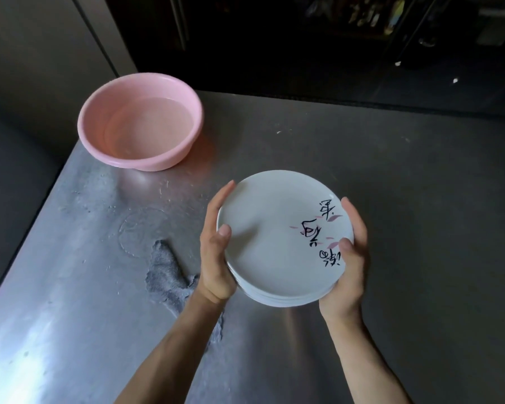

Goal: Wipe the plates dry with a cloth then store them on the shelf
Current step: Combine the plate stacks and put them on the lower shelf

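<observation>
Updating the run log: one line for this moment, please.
left hand, right hand: grip plate stack | cloth: on counter | pink basin: far left

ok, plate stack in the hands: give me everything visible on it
The plate stack is several round white plates, glazed ceramic by the look, nested; layered rims show at the near edge. Its top face carries black brush characters and pink leaf marks on the right side. The left hand and right hand grip opposite rims, thumbs over the top, above the steel table; whether it touches the table cannot be told.
</observation>
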The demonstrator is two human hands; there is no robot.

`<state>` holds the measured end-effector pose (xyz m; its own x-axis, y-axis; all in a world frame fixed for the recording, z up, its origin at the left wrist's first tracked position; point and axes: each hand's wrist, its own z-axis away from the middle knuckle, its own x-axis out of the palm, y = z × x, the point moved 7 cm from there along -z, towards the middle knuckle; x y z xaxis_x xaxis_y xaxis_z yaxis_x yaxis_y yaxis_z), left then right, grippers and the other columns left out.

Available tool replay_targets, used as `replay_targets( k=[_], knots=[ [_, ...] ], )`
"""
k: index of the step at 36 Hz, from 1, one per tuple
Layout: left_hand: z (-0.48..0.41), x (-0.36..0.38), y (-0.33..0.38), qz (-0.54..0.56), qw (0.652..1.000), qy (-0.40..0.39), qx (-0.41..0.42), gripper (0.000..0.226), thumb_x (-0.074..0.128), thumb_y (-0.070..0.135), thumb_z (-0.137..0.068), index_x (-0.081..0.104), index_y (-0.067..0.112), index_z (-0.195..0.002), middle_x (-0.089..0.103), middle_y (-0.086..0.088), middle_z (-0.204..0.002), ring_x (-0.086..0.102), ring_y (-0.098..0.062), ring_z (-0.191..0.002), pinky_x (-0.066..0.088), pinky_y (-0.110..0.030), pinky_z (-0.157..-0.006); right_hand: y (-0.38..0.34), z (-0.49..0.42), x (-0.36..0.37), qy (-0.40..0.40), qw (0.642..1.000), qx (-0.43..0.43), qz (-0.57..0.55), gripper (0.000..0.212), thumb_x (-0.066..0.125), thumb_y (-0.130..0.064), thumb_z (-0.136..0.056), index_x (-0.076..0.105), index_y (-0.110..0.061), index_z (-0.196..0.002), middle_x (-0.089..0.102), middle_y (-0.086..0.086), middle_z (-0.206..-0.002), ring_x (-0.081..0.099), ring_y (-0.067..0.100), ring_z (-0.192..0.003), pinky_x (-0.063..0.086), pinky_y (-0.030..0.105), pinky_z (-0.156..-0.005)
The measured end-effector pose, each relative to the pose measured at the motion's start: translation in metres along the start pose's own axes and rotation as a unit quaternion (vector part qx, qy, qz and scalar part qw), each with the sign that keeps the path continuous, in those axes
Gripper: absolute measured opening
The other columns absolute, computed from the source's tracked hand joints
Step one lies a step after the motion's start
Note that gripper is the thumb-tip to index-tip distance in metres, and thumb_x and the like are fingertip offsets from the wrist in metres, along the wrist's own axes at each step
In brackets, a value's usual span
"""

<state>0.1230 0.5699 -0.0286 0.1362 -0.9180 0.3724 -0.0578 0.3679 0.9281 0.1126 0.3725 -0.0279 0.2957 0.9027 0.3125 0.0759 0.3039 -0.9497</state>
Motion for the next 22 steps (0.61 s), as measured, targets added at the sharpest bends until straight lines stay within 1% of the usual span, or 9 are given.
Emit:
replay_targets(
  k=[4, 6, 8, 11, 14, 15, 17, 20, 22],
  knots=[
    [-0.001, 0.003, 0.003, 0.006, 1.000, -0.005, -0.003, 0.065, 0.048, 0.035, -0.086, 0.046, 0.013, -0.147, 0.061, -0.004, -0.141, 0.058, -0.023, -0.129, 0.046, -0.039, -0.104, -0.002, 0.002, -0.001, 0.003, 1.000, -0.002, -0.009, 0.065, 0.053, -0.033, -0.079, 0.051, -0.015, -0.141, 0.055, 0.013, -0.143, 0.050, 0.032, -0.134, 0.045, 0.052, -0.104],
    [-0.002, 0.004, 0.004, 0.004, 1.000, -0.007, -0.003, 0.067, 0.048, 0.035, -0.086, 0.045, 0.009, -0.148, 0.062, -0.006, -0.140, 0.059, -0.022, -0.128, 0.048, -0.037, -0.103, -0.002, 0.003, -0.001, 0.006, 1.000, -0.004, -0.011, 0.066, 0.054, -0.034, -0.078, 0.051, -0.016, -0.141, 0.055, 0.012, -0.142, 0.051, 0.031, -0.133, 0.046, 0.049, -0.101],
    [-0.003, 0.005, 0.005, 0.000, 1.000, -0.012, -0.005, 0.068, 0.048, 0.034, -0.086, 0.044, 0.005, -0.149, 0.063, -0.006, -0.138, 0.060, -0.021, -0.126, 0.049, -0.034, -0.101, -0.003, 0.004, -0.002, 0.003, 1.000, -0.008, -0.006, 0.068, 0.055, -0.033, -0.077, 0.049, -0.015, -0.142, 0.055, 0.013, -0.143, 0.050, 0.032, -0.134, 0.045, 0.056, -0.104],
    [-0.002, 0.004, 0.004, -0.003, 1.000, -0.003, -0.014, 0.069, 0.049, 0.035, -0.086, 0.045, 0.006, -0.149, 0.060, -0.013, -0.141, 0.059, -0.025, -0.128, 0.048, -0.039, -0.102, -0.004, 0.003, -0.004, -0.004, 1.000, -0.008, 0.001, 0.069, 0.056, -0.031, -0.074, 0.051, -0.016, -0.142, 0.053, 0.015, -0.144, 0.048, 0.035, -0.135, 0.038, 0.067, -0.108],
    [-0.001, 0.002, 0.004, -0.007, 1.000, 0.006, -0.020, 0.068, 0.050, 0.035, -0.086, 0.046, 0.008, -0.148, 0.058, -0.016, -0.143, 0.057, -0.028, -0.129, 0.047, -0.043, -0.104, -0.007, 0.002, -0.003, -0.012, 1.000, -0.009, 0.006, 0.067, 0.056, -0.028, -0.070, 0.056, -0.024, -0.137, 0.056, 0.013, -0.141, 0.050, 0.035, -0.133, 0.039, 0.068, -0.106],
    [-0.002, 0.003, 0.004, -0.010, 1.000, 0.007, -0.019, 0.068, 0.050, 0.035, -0.085, 0.047, 0.009, -0.148, 0.059, -0.014, -0.142, 0.057, -0.028, -0.129, 0.047, -0.043, -0.104, -0.008, 0.001, -0.003, -0.015, 1.000, -0.010, 0.009, 0.065, 0.055, -0.026, -0.070, 0.058, -0.026, -0.135, 0.057, 0.012, -0.140, 0.051, 0.035, -0.132, 0.041, 0.066, -0.105],
    [-0.002, 0.003, 0.004, -0.012, 1.000, 0.006, -0.015, 0.067, 0.050, 0.035, -0.085, 0.047, 0.010, -0.147, 0.061, -0.011, -0.141, 0.058, -0.027, -0.129, 0.047, -0.043, -0.104, -0.008, 0.001, -0.003, -0.018, 1.000, -0.005, 0.016, 0.062, 0.048, -0.015, -0.071, 0.060, -0.024, -0.131, 0.059, 0.013, -0.135, 0.053, 0.036, -0.128, 0.045, 0.062, -0.103],
    [0.002, 0.003, 0.004, -0.013, 1.000, 0.015, -0.003, 0.066, 0.049, 0.035, -0.085, 0.048, 0.011, -0.146, 0.057, -0.012, -0.145, 0.055, -0.029, -0.133, 0.044, -0.047, -0.109, -0.011, 0.001, -0.004, -0.016, 0.999, -0.005, 0.036, 0.059, 0.041, -0.006, -0.068, 0.063, -0.018, -0.121, 0.061, 0.016, -0.124, 0.055, 0.041, -0.119, 0.047, 0.054, -0.091],
    [0.004, 0.002, 0.004, -0.013, 1.000, 0.027, 0.005, 0.065, 0.048, 0.035, -0.084, 0.050, 0.014, -0.145, 0.054, -0.014, -0.148, 0.051, -0.031, -0.137, 0.040, -0.052, -0.114, -0.016, 0.000, -0.002, -0.013, 0.999, -0.012, 0.043, 0.054, 0.040, -0.005, -0.067, 0.063, -0.016, -0.114, 0.065, 0.005, -0.111, 0.059, 0.033, -0.107, 0.047, 0.045, -0.084]
  ],
)
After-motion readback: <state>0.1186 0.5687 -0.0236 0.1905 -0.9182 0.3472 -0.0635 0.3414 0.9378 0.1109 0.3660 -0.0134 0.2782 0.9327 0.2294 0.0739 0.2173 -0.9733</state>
